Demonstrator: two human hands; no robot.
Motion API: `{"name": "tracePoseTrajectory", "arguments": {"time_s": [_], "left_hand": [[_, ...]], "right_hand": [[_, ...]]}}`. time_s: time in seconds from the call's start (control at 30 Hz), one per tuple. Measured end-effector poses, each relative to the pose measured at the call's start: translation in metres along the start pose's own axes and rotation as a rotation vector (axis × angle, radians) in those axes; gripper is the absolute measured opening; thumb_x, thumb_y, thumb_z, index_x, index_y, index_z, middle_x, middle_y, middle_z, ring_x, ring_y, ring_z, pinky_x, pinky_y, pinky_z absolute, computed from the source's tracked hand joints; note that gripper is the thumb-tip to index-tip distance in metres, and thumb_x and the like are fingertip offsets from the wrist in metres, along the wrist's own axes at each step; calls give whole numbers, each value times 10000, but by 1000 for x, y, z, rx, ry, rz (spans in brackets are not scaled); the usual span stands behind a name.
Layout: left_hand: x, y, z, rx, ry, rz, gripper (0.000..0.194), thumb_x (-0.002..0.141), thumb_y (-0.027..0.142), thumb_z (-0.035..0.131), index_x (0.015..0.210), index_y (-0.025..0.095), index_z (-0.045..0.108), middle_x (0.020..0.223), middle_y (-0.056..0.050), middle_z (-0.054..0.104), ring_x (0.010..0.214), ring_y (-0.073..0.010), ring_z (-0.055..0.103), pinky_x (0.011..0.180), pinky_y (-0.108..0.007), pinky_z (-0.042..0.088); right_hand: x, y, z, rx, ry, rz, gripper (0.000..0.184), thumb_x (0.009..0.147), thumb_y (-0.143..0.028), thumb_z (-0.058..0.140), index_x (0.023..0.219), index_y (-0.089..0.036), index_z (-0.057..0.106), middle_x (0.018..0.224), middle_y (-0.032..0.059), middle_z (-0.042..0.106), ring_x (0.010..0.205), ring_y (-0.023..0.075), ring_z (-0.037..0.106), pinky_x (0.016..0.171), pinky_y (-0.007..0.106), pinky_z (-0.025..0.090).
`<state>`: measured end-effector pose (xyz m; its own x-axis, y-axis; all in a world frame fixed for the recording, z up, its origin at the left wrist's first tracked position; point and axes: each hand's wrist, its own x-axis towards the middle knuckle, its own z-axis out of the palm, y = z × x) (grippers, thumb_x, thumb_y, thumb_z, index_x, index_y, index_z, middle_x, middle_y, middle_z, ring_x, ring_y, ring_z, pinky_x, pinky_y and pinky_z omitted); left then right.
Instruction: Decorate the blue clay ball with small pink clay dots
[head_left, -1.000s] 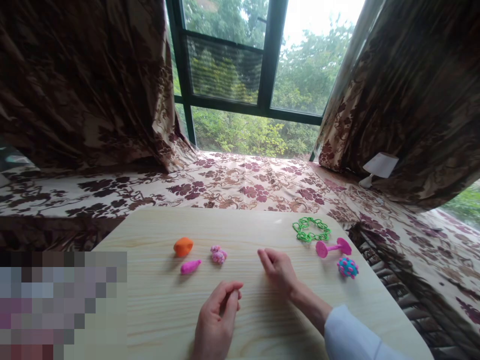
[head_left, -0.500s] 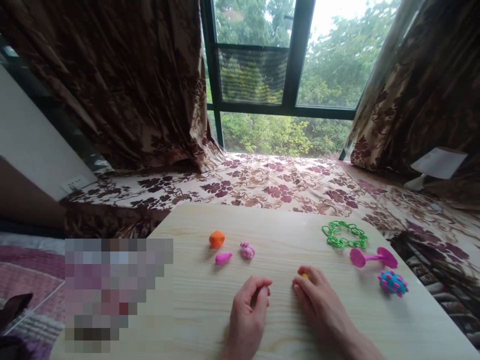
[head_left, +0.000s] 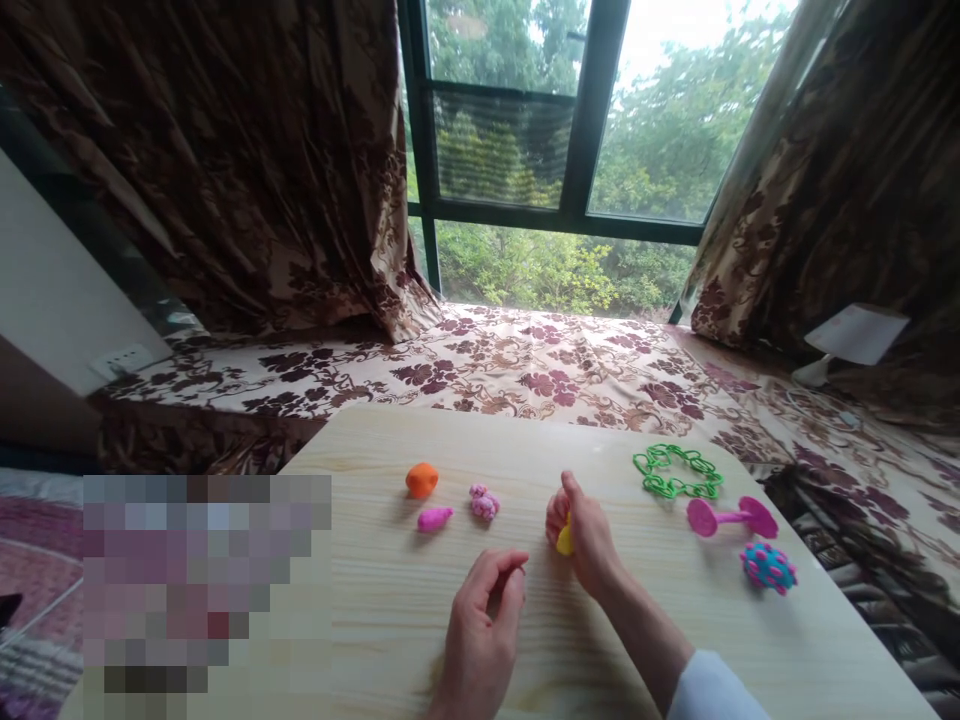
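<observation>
The yellow thing is over the table, partly hidden, held in the grip of the right hand; loosening there could let it drop. The left hand is curled nearby, whether around anything I can't tell.

At six o'clock the left hand is loosely curled, thumb near index fingertip, while at five the right hand has its fingers folded inward, thumb pointing toward eleven, forearm slanting in from half past four.
</observation>
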<state>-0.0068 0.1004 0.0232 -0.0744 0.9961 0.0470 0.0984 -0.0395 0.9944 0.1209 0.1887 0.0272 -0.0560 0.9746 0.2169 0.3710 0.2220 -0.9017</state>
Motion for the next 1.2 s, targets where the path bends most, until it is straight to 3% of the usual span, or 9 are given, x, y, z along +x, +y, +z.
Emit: {"name": "tracePoseTrajectory", "arguments": {"time_s": [0.1, 0.23, 0.33, 0.43, 0.57, 0.7, 0.9, 1.03, 1.2], "left_hand": [[3, 4, 1, -61, 14, -16, 309, 807, 314, 514, 1100, 214, 534, 984, -54, 593, 869, -169, 571, 769, -272, 459], [6, 16, 7, -253, -45, -79, 361, 780, 321, 559, 1114, 197, 500, 992, -61, 606, 868, -168, 574, 784, -287, 454], [6, 27, 10, -330, -127, -154, 280, 737, 317, 612, 972, 179, 547, 879, -38, 620, 775, -149, 575, 705, -262, 457], [3, 34, 9, -463, -201, -284, 223, 734, 318, 606, 897, 170, 572, 830, -27, 611, 741, -137, 561, 667, -253, 454], [1, 34, 4, -706, -198, -424, 165, 780, 272, 540, 894, 162, 588, 815, -20, 597, 738, -122, 557, 709, -272, 455], [2, 31, 9, -733, -195, -449, 118, 772, 234, 561, 856, 155, 581, 805, -15, 598, 717, -99, 546, 724, -258, 449], [-4, 30, 22, -355, -184, -335, 279, 792, 407, 519, 932, 168, 550, 704, 6, 585, 557, -89, 497, 487, -203, 398], [-7, 27, 24, -144, -173, -195, 273, 785, 411, 527, 918, 174, 546, 611, 39, 530, 528, -87, 459, 472, -190, 370], [-13, 31, 30, -72, -109, -166, 256, 832, 427, 428, 856, 198, 540, 643, 28, 532, 561, -110, 473, 528, -212, 397]], "right_hand": [[-11, -17, 4, 224, -38, 84, 635, 890, -545, 52, 745, -167, 541, 606, 36, 549, 480, 125, 498, 452, 225, 382], [-38, -35, -5, 710, -251, 244, 514, 911, -471, 180, 1136, -179, 539, 1011, 115, 621, 875, 201, 602, 695, 320, 477], [-52, -40, -22, 694, -334, 250, 376, 878, -335, 384, 1234, -258, 476, 1230, 76, 530, 1131, 220, 480, 890, 392, 408], [-63, -40, -37, 576, -356, 228, 412, 850, -262, 456, 1260, -306, 438, 1290, 43, 480, 1180, 209, 433, 953, 401, 363], [-78, -40, -43, 337, -265, 22, 423, 794, -220, 555, 1203, -301, 488, 1259, 41, 475, 1108, 202, 475, 879, 337, 429], [-83, -39, -38, 126, -123, -122, 344, 763, -174, 561, 1096, -260, 537, 1040, 44, 566, 896, 176, 543, 708, 274, 460], [-79, -29, -34, -155, -4, -34, 44, 790, -194, 491, 788, -202, 534, 667, -14, 556, 594, 125, 502, 571, 230, 382], [-81, -22, -29, -195, 7, 0, 188, 871, -239, 364, 758, -197, 509, 608, -19, 544, 535, 117, 487, 531, 219, 335], [-84, -28, -22, -177, 60, -75, 211, 872, -285, 364, 755, -186, 508, 654, -1, 530, 606, 133, 480, 614, 248, 342]]}}
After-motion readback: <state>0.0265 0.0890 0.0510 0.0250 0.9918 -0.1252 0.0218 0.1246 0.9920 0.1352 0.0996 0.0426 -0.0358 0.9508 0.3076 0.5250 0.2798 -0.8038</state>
